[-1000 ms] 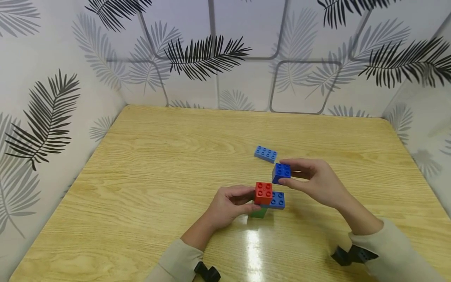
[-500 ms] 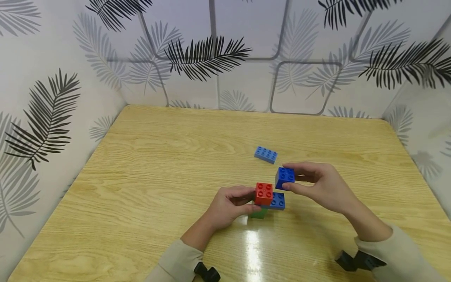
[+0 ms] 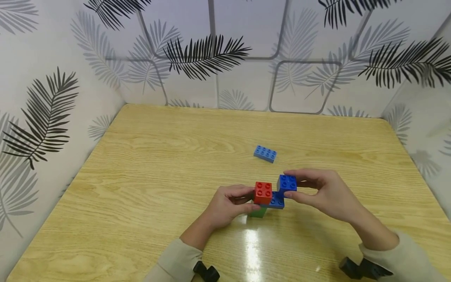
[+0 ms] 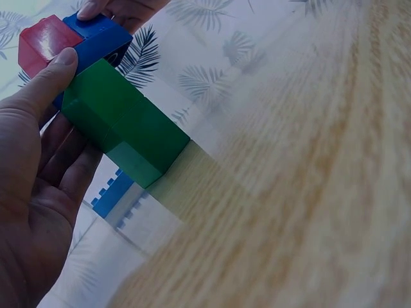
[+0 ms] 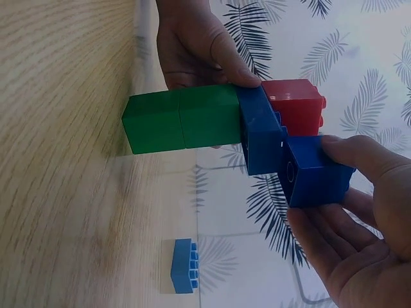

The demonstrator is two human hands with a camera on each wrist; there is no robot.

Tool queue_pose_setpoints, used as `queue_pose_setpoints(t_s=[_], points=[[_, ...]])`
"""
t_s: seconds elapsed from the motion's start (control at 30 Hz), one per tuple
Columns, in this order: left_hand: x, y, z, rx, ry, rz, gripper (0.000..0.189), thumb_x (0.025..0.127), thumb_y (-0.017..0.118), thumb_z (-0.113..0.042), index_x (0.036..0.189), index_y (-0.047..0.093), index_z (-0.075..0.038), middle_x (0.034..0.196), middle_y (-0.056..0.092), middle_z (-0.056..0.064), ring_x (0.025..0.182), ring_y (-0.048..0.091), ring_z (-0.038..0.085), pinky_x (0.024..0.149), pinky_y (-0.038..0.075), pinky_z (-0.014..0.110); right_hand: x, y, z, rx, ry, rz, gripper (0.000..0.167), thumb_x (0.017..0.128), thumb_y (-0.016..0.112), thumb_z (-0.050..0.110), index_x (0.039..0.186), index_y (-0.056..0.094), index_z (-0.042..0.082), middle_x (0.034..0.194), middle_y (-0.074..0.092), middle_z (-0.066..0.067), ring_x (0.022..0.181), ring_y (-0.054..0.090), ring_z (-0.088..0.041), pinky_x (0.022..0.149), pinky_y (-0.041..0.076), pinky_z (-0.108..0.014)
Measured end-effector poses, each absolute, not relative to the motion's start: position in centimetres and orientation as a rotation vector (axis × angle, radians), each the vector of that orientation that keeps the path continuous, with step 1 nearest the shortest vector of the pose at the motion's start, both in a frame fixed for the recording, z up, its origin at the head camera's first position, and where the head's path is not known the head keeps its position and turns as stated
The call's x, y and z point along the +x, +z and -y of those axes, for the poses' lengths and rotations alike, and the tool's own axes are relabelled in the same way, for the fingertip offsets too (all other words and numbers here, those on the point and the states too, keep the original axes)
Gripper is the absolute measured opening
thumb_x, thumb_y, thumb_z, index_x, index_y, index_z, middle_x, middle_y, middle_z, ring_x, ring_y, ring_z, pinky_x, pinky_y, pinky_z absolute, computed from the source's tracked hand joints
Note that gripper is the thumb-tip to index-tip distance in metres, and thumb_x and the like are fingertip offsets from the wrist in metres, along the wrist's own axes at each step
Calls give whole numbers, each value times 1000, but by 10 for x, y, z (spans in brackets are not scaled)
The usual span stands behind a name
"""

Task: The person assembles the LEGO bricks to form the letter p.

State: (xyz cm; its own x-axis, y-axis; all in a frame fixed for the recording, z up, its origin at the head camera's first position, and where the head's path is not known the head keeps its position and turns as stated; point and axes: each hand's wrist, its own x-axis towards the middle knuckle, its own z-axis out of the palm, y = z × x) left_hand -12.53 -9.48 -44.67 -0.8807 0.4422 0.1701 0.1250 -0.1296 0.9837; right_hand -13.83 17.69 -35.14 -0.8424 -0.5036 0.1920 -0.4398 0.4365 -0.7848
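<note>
Two green toy bricks (image 5: 180, 122) stand one on the other on the table. Across their top lies a longer blue brick (image 5: 262, 138), overhanging to the right. A red square brick (image 3: 263, 192) sits on its left end. My left hand (image 3: 227, 205) holds this stack near the top, thumb at the joint between the red and long blue bricks. Between thumb and fingers, my right hand (image 3: 325, 194) pinches a dark blue square brick (image 3: 287, 183). That brick is over the overhanging end, beside the red one, slightly offset; whether its studs are engaged I cannot tell.
A lighter blue eight-stud brick (image 3: 265, 153) lies flat on the wooden table (image 3: 169, 156), beyond the stack. Leaf-patterned panels (image 3: 246, 78) border the table at the back and sides.
My right hand has brought the dark blue square brick toward me and slightly right, from behind the stack to over the long blue brick's free end. The left hand stays in place.
</note>
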Motion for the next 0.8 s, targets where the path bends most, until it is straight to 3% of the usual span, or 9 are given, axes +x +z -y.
queue_pose_setpoints(t_s=[0.4, 0.8], points=[[-124, -446, 95, 652, 2112, -1937, 47, 85, 73, 7, 130, 61, 9, 128, 63, 28, 122, 63, 34, 103, 52, 41, -134, -355, -176, -994, -1395, -2632, 38, 84, 79, 3, 121, 71, 7, 112, 75, -8, 97, 70, -3, 84, 59, -16], [-124, -446, 95, 670, 2124, -1929, 46, 85, 73, 7, 130, 60, 9, 128, 63, 28, 122, 63, 34, 103, 52, 42, -132, -350, -177, -962, -1397, -2641, 37, 84, 79, 3, 120, 71, 7, 113, 75, -9, 97, 70, -3, 83, 60, -17]])
